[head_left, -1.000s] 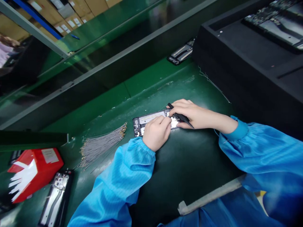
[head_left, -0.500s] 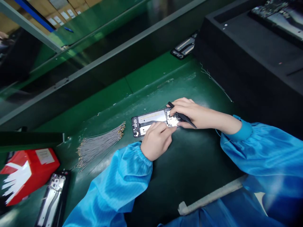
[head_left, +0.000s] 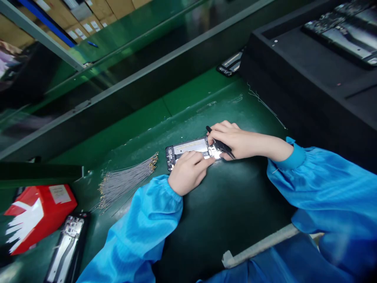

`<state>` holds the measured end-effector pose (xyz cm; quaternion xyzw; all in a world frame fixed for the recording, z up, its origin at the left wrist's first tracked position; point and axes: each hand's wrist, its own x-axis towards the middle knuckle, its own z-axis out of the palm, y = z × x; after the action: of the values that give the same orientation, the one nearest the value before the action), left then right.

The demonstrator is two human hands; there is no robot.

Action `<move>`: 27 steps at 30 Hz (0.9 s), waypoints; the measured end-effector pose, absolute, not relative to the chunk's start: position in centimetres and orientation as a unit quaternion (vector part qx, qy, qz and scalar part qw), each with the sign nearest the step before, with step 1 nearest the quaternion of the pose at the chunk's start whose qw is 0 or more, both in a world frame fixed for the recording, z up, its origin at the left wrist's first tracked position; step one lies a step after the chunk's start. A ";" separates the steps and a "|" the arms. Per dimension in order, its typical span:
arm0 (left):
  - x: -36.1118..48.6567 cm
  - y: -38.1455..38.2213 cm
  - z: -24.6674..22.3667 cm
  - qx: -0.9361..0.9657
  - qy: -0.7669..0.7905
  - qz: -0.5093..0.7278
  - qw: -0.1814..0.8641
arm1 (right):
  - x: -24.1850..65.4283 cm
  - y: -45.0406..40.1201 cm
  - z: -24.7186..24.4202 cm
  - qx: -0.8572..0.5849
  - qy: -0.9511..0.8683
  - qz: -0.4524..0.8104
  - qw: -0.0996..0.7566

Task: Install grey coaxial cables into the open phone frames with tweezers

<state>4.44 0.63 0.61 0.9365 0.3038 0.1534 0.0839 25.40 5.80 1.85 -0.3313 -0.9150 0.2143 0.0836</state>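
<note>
One opened phone [head_left: 191, 146] lies near the middle of the frame on the green surface [head_left: 235, 200], its inner side up, with two hands on it. The left hand [head_left: 188, 173] rests over its lower edge, one finger stretched toward the bright board at the right end; whether its grip is pinched together on anything, I cannot tell. The right hand [head_left: 235, 140] has its grip closed around one black tool [head_left: 224, 147] — slim, slanting down to the right — and its fingertips touch the phone's right end. Two blue sleeves, left [head_left: 141, 232] and right [head_left: 324, 184], reach in from the bottom and the right. Just left of the phone, one fanned bundle of thin grey cables [head_left: 128, 181] lies flat, too many to count. In the lower left are one red box [head_left: 57, 216] with one white label and one jagged white sheet, and beside it a second opened phone [head_left: 66, 249]. A third [head_left: 231, 65] lies at upper centre right, next to one large black case [head_left: 294, 78] bearing at least one more opened phone [head_left: 344, 39] in the upper right — partly cut off. A few loose wires [head_left: 268, 106] lie along the case's foot.
</note>
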 end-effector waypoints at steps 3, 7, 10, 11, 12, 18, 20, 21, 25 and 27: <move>3.4 1.1 0.3 0.925 0.299 0.187 0.141 | 25.8 5.8 1.8 -0.323 -0.915 0.224 0.090; 3.2 1.2 0.0 0.921 0.294 0.207 0.147 | 25.9 5.7 2.0 -0.330 -0.913 0.225 0.084; 3.4 1.2 0.0 0.919 0.300 0.216 0.134 | 25.7 5.6 2.1 -0.340 -0.911 0.220 0.082; 3.5 1.2 0.0 0.919 0.302 0.218 0.131 | 25.7 5.6 2.1 -0.343 -0.910 0.218 0.081; 3.5 1.2 0.1 0.919 0.303 0.219 0.128 | 25.6 5.6 2.0 -0.345 -0.910 0.217 0.079; 3.6 1.2 0.2 0.920 0.303 0.214 0.124 | 25.4 5.6 1.6 -0.353 -0.910 0.207 0.074; 3.5 1.2 0.1 0.921 0.305 0.209 0.124 | 25.4 5.6 1.6 -0.355 -0.910 0.203 0.074; 3.5 1.2 0.1 0.921 0.306 0.206 0.125 | 25.3 5.6 1.6 -0.356 -0.909 0.202 0.074; 3.6 1.2 0.2 0.924 0.303 0.200 0.122 | 25.4 5.6 1.7 -0.355 -0.909 0.203 0.079; 3.6 1.2 0.3 0.927 0.300 0.195 0.116 | 25.4 5.5 1.6 -0.358 -0.907 0.205 0.081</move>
<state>3.58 1.16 0.26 0.9265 0.3002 0.1945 0.1164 25.35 5.54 1.60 -0.3581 -0.9074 0.2046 0.0814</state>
